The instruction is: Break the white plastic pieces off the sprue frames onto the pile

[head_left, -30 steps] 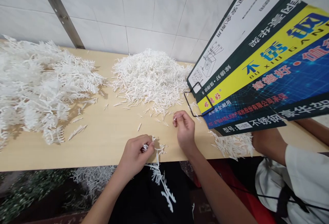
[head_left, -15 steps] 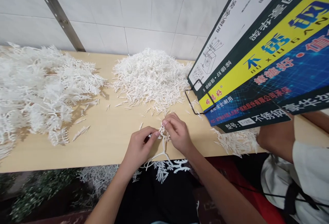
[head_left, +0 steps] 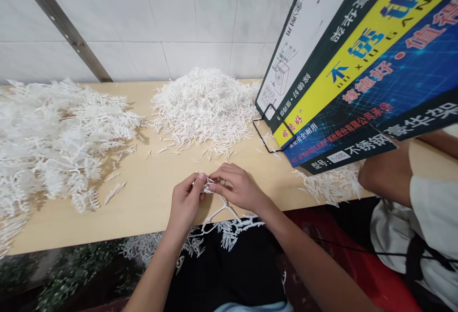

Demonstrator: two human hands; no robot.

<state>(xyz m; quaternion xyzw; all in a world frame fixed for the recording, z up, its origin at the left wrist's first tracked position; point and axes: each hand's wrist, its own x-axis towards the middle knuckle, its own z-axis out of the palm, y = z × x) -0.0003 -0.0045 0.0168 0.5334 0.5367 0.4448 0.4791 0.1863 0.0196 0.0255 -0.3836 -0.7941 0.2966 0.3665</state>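
The fingers (head_left: 229, 175) partly hide the white sprig (head_left: 229, 235); the printed carton (head_left: 358, 78) seems to block the co-worker's hand from me.

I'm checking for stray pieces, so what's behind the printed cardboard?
Past the lower edge of the cardboard, white pieces and another person's arm show, both partly covered by it. Whatever else lies behind is hidden.
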